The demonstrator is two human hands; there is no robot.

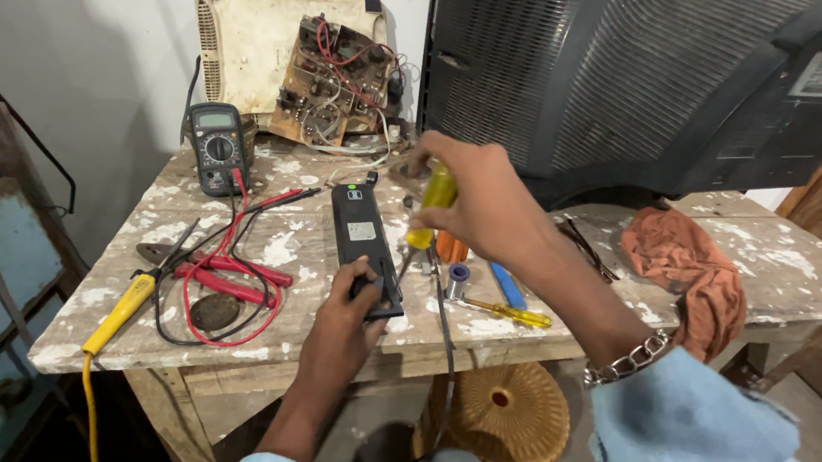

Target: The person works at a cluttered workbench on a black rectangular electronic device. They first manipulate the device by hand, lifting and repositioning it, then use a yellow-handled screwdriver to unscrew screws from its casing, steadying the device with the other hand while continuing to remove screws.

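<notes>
Slim black plastic remote (365,247) pinned by left hand (342,323) fingers; right hand (479,199) grips translucent yellow screwdriver (428,206).

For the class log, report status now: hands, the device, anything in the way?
Left hand pinning black handset flat. Right hand holding yellow screwdriver, tip at handset's lower end. Loose tools beside it, none blocking.

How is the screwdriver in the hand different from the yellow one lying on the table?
The held screwdriver stands nearly upright in the right hand, tip down by the black device that the left hand steadies. The table screwdriver lies flat and untouched. The held one's handle looks thicker; the lying one looks slimmer. Both have clear yellow handles and metal shafts.
</notes>
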